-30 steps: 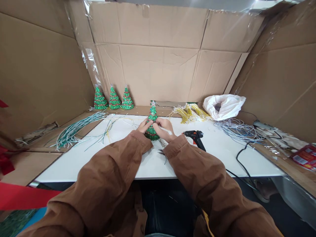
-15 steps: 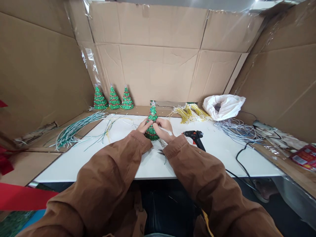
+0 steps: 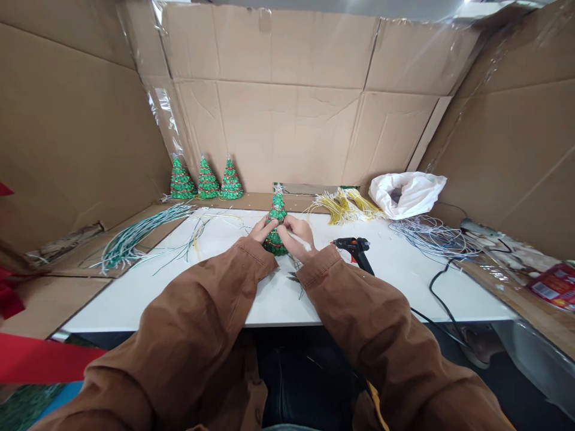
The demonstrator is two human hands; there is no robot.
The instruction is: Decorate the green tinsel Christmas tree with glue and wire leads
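A small green Christmas tree (image 3: pixel 277 208) with a silver star on top and reddish garlands stands upright between my hands. My left hand (image 3: pixel 261 230) grips its left side, thumb across the front. Against the right side, my right hand (image 3: pixel 297 234) is closed, fingertips at the garland. A slim white pen-like tool (image 3: pixel 306 245) sticks back out of this hand; its front end is hidden. Dark pointed metal tips (image 3: pixel 293 276), perhaps scissors, show beside my right cuff. Right of that hand lies a black glue gun (image 3: pixel 354 246) with an orange nozzle.
Three similar trees (image 3: pixel 207 178) stand at the back left. Green-and-white wires (image 3: pixel 139 232) lie left, yellow wires (image 3: pixel 344 205) back right. A white bag (image 3: pixel 406 193) and tangled pale wires (image 3: pixel 431 236) are at the right, near a black cord (image 3: pixel 433 287). Cardboard walls (image 3: pixel 287 131) enclose the table.
The white tool in my right hand has tilted slightly, its back end a little lower. My left hand and the tree have barely moved.
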